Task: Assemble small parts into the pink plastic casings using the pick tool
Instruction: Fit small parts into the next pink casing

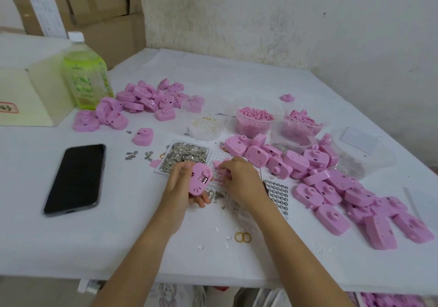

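Both forearms reach up from the bottom edge over the table [118, 235] to the middle of the frame. The left hand [180, 188] is turned palm-in, its fingers [201, 201] and thumb wrapped round one casing [200, 181], open side up, with metal already seated in its slot. Just right of it, the right hand [239, 181] lies knuckles-up, fingers bent down onto loose pink parts [219, 164]; I cannot tell whether they pinch one. The pick [260, 172] shows at that hand's right edge, its handle hidden beneath.

This looks like fetching the next part for the held casing. Next, that part must be lifted clear, brought left to the opening and seated with the pick.

Metal bits [187, 152] sit above the hands, more casings [331, 188] at right, a phone [75, 178] at left.
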